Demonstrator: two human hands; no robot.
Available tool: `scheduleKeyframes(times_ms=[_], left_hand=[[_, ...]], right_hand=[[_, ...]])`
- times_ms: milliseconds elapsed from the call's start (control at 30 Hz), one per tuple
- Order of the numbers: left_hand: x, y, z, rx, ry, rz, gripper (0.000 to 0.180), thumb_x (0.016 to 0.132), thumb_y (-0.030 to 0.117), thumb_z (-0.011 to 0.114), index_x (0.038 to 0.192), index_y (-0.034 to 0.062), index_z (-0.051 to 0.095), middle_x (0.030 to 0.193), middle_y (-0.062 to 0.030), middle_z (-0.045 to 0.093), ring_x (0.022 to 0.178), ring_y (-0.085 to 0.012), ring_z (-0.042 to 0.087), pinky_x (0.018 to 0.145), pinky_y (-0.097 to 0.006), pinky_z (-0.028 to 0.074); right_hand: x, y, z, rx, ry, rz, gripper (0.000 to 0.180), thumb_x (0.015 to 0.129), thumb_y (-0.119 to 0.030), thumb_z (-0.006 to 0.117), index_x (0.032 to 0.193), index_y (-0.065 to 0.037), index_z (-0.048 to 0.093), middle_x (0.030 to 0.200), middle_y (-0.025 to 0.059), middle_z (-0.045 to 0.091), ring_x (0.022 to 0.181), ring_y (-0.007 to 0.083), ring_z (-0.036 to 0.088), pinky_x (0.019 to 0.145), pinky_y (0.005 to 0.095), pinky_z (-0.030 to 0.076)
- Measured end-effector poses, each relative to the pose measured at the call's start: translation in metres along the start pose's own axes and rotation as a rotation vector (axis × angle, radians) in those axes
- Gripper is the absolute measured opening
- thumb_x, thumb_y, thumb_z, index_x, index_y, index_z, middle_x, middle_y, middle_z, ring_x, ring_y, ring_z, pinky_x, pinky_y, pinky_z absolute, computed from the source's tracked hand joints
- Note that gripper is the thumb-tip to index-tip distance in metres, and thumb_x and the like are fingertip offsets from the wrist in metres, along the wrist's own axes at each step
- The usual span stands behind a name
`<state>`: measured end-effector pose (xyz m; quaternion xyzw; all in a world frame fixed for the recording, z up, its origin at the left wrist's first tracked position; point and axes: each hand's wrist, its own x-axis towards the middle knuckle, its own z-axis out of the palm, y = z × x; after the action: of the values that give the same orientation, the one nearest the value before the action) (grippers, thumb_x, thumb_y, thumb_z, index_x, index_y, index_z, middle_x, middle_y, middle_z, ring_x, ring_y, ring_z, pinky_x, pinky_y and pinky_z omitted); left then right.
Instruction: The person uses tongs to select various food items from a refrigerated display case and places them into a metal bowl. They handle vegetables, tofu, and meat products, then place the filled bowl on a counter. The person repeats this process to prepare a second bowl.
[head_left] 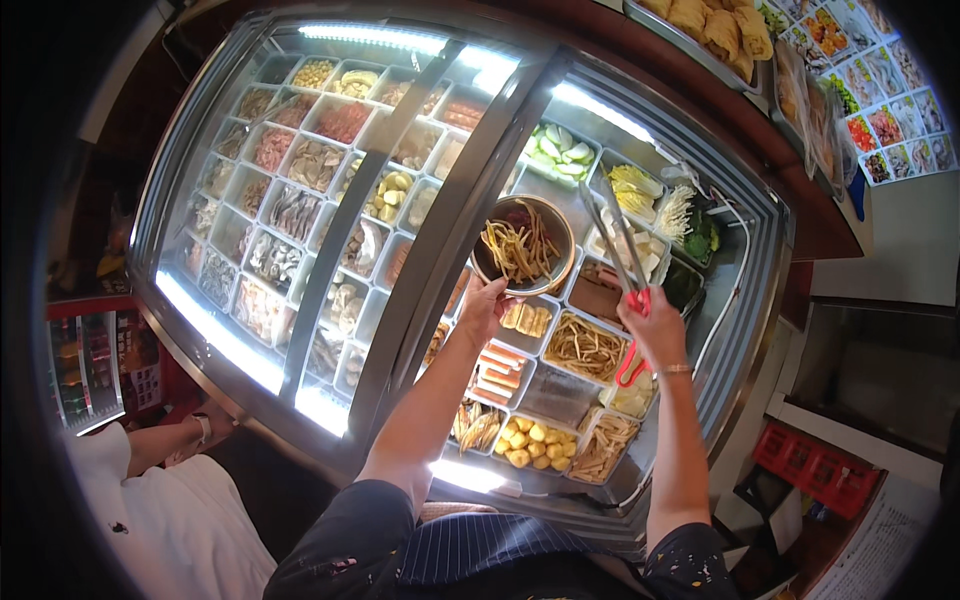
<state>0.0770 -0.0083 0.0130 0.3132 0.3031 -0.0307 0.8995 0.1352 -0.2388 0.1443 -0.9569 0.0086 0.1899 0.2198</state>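
My left hand (486,308) grips the near rim of a round metal bowl (571,262), held over the opened side of a glass-topped display fridge. Brown strips (518,247) lie in the bowl, with something dark red behind them. My right hand (655,325) is closed round red-handled metal tongs (612,228), whose long arms reach up and to the left, over tubs of leafy vegetables. The tips of the tongs look apart from any food. Just below, a tub of similar brown strips (584,347) sits between my two arms.
Tubs of green slices (558,152), crab sticks (498,372) and yellow balls (538,443) fill the opened side. Sliding glass in a metal frame (455,210) covers many tubs on the left. Another person in a white shirt (185,520) stands at lower left. A tray of fried food (715,30) sits at the top.
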Motion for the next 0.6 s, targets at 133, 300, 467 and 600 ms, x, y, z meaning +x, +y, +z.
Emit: scheduleKeyframes(times_ms=[133, 300, 467, 600], left_hand=[[0.020, -0.001, -0.004, 0.011, -0.031, -0.044, 0.029, 0.083, 0.001, 0.043, 0.112, 0.0026, 0.040, 0.093, -0.0122, 0.058, 0.070, -0.0184, 0.061, 0.053, -0.025, 0.052], [0.030, -0.004, -0.008, -0.020, -0.007, -0.063, 0.031, 0.082, 0.000, 0.043, 0.113, 0.0033, 0.038, 0.099, -0.0122, 0.055, 0.077, -0.0191, 0.061, 0.060, -0.028, 0.055], [0.029, 0.001, 0.005, -0.021, 0.058, -0.016, 0.027, 0.082, 0.001, 0.043, 0.108, -0.0025, 0.041, 0.087, -0.0146, 0.059, 0.064, -0.0186, 0.060, 0.051, -0.024, 0.049], [0.031, 0.003, 0.006, -0.018, 0.062, -0.001, 0.026, 0.083, 0.001, 0.044, 0.109, -0.0022, 0.041, 0.090, -0.0141, 0.059, 0.066, -0.0187, 0.060, 0.052, -0.025, 0.050]], right_hand=[[0.079, -0.002, 0.007, -0.153, 0.022, -0.020, 0.045, 0.068, -0.037, 0.062, 0.093, -0.001, 0.050, 0.077, 0.0219, 0.060, 0.075, 0.0369, 0.059, 0.068, 0.0423, 0.048], [0.150, -0.037, 0.036, -0.295, -0.040, -0.030, 0.041, 0.068, -0.027, 0.059, 0.098, -0.001, 0.050, 0.087, 0.0203, 0.061, 0.083, 0.0334, 0.060, 0.073, 0.0381, 0.048], [0.187, -0.064, 0.073, -0.304, -0.051, 0.046, 0.041, 0.070, -0.023, 0.055, 0.102, 0.001, 0.048, 0.094, 0.0225, 0.060, 0.091, 0.0329, 0.059, 0.077, 0.0371, 0.048], [0.194, -0.053, 0.088, -0.314, -0.048, 0.053, 0.039, 0.073, -0.022, 0.056, 0.104, 0.000, 0.046, 0.095, 0.0210, 0.060, 0.091, 0.0329, 0.059, 0.078, 0.0370, 0.047]])
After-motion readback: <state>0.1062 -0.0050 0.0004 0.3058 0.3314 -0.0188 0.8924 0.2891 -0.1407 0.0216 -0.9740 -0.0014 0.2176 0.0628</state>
